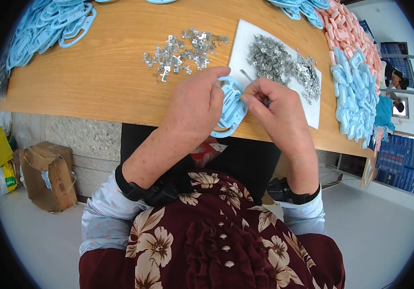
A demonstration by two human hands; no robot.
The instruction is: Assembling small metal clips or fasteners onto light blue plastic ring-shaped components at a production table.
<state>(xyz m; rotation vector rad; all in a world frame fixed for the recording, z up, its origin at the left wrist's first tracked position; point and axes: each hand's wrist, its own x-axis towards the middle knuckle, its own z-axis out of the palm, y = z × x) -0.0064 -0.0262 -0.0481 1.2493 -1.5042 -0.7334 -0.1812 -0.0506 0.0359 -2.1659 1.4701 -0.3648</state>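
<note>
My left hand [193, 105] grips a light blue oval plastic part [232, 107] with a looped rim, holding it tilted at the table's front edge. My right hand [280, 107] is closed in a pinch, its fingertips at the right side of that part. A slim grey metal tool [247, 74] sticks out past the right fingers; its kind is hard to make out. Whatever else the right fingertips hold is hidden. Just beyond my hands lies a loose spread of small metal clips [175, 55]. A denser heap of small metal pieces [269, 55] rests on a white foam board [238, 53].
Blue plastic parts [48, 26] are piled at the far left, and more [301, 8] at the back. Pink pieces [346, 31] and small blue pieces [354, 91] cover the table's right end. A cardboard box [48, 176] stands on the floor at left. Other people [392, 79] are at far right.
</note>
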